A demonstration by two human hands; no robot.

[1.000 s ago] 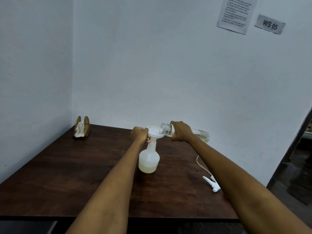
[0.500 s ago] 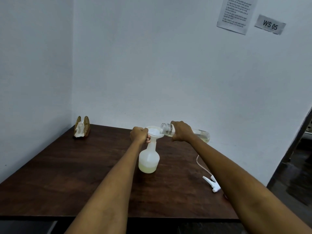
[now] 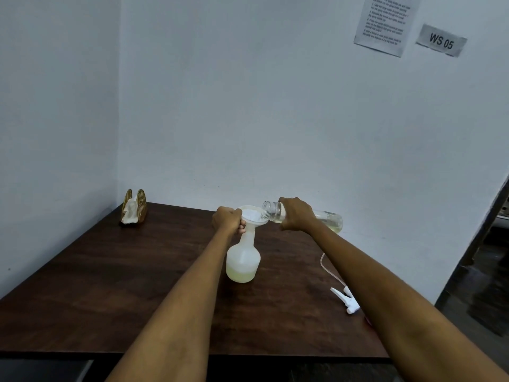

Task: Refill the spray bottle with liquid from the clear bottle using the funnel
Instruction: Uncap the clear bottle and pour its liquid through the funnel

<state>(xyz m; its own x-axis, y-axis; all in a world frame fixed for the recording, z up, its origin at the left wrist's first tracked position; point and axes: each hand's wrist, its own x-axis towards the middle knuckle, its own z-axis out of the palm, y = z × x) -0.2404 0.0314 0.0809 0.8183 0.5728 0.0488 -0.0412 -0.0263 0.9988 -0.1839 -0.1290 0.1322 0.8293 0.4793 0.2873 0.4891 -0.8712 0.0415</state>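
A translucent white spray bottle (image 3: 243, 257) stands uncapped mid-table, with pale yellow liquid filling its bottom part. A white funnel (image 3: 254, 215) sits in its neck. My left hand (image 3: 228, 221) is closed around the neck and the funnel's stem. My right hand (image 3: 296, 213) holds the clear bottle (image 3: 329, 219) nearly level, its open mouth over the funnel's right rim. Pale liquid lies in the clear bottle's far end. The white spray head (image 3: 345, 299) with its thin tube lies on the table to the right, partly behind my right forearm.
A dark wooden table (image 3: 110, 285) stands in a corner of white walls. A gold napkin holder (image 3: 134, 208) with white tissue stands at the back left. Paper notices hang on the wall at upper right. A dark floor and doorway lie to the right.
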